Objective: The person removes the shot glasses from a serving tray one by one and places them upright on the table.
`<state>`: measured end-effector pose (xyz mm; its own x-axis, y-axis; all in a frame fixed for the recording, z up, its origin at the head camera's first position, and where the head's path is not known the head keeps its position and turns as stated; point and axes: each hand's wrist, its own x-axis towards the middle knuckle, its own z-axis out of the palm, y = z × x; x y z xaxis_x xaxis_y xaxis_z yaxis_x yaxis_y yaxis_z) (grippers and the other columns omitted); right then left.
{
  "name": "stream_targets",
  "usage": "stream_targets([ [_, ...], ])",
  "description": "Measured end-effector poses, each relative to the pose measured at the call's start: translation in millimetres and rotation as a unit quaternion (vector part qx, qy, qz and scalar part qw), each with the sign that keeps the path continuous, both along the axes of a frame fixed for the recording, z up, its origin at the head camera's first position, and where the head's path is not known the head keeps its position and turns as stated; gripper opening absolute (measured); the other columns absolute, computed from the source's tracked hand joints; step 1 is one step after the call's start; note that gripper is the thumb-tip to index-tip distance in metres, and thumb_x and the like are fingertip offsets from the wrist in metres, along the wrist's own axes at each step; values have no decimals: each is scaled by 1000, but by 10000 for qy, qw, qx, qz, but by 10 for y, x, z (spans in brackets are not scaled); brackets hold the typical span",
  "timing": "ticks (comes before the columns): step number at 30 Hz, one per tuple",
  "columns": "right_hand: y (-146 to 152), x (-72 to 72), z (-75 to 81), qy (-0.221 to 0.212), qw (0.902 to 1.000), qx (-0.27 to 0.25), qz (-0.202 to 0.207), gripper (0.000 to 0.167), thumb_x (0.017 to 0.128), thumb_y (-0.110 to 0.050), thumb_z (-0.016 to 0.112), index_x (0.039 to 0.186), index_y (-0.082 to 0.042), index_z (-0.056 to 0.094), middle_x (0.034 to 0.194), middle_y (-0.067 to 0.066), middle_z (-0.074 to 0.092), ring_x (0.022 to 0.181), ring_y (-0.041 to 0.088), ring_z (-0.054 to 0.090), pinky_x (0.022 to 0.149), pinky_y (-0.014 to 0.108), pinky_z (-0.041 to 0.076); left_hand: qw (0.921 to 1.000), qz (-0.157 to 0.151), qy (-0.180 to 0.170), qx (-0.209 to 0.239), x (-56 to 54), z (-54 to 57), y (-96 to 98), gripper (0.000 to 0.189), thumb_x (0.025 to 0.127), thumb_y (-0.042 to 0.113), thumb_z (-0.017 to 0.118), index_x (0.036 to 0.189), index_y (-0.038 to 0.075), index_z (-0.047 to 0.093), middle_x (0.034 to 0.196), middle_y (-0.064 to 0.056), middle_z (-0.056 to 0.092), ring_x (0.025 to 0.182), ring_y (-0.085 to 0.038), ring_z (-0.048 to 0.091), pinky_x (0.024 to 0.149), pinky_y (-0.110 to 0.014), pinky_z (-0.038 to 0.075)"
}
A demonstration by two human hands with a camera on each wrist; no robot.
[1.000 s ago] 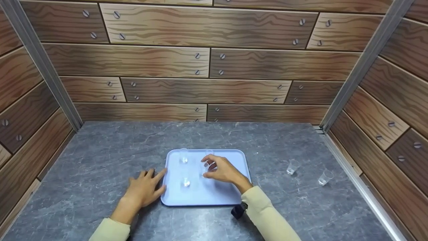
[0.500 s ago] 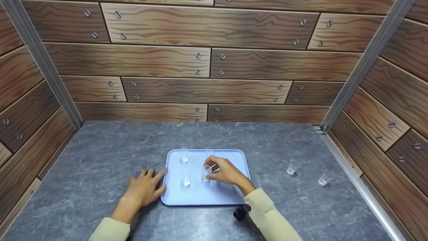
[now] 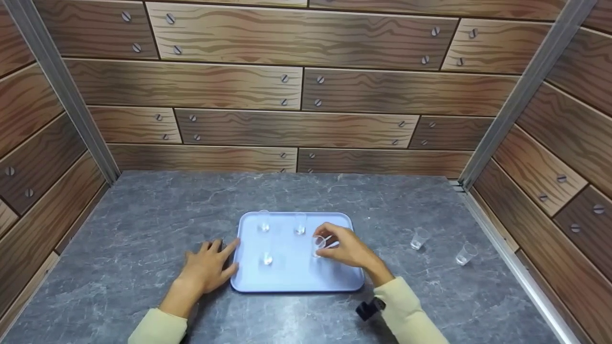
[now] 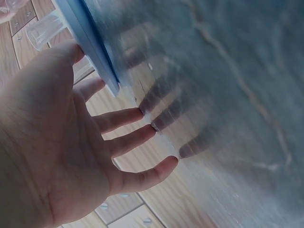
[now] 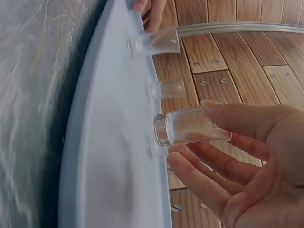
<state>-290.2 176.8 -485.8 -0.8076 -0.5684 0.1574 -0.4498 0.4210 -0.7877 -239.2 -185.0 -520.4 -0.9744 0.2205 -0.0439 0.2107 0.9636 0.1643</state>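
A light blue tray (image 3: 287, 284) lies on the table. My right hand (image 3: 348, 249) pinches a clear shot glass (image 3: 318, 246) upright over the tray's right half, thumb on one side and fingers on the other. In the right wrist view that shot glass has its thick base close over the tray. Three more stand on the tray: a back left glass (image 3: 264, 223), a back middle glass (image 3: 300, 225) and a front left glass (image 3: 267, 259). My left hand (image 3: 204, 270) is spread at the tray's left edge, thumb and index finger touching the rim, other fingertips on the table.
Two more shot glasses, a nearer one (image 3: 418, 240) and a farther one (image 3: 465, 254), stand on the grey marbled table (image 3: 167, 215) to the right of the tray. Wood-patterned walls (image 3: 296, 91) close in the back and sides.
My right hand has moved to the right over the tray with the shot glass, uncovering the back middle glass. The left hand has stayed in place.
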Motion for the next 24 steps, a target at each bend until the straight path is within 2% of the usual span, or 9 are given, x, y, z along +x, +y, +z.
stream_targets([
  [10, 336, 69, 26, -96, 9989, -45, -466, 31, 88, -5, 79, 115, 3, 65, 108, 22, 69, 102, 33, 70, 87, 35, 60, 10000, -67, -24, 11, -23, -1, -15, 61, 103, 47, 55, 157, 24, 43, 146, -24, 53, 132, -49, 52, 93, -82, 40],
  [15, 411, 65, 27, -138, 9983, -118, -554, 31, 88, -4, 78, 115, 4, 65, 108, 22, 70, 101, 31, 69, 87, 32, 59, 10000, -80, 31, 38, -9, -22, -11, 60, 103, 47, 56, 157, 24, 44, 146, -25, 53, 132, -49, 52, 93, -82, 41],
  [24, 549, 35, 24, 80, 9978, -4, -654, 32, 88, -5, 79, 115, 4, 65, 107, 22, 70, 102, 32, 68, 90, 51, 58, 9999, -67, 99, -1, -2, -4, -1, 59, 103, 46, 56, 157, 24, 44, 146, -24, 53, 131, -48, 52, 92, -82, 41],
])
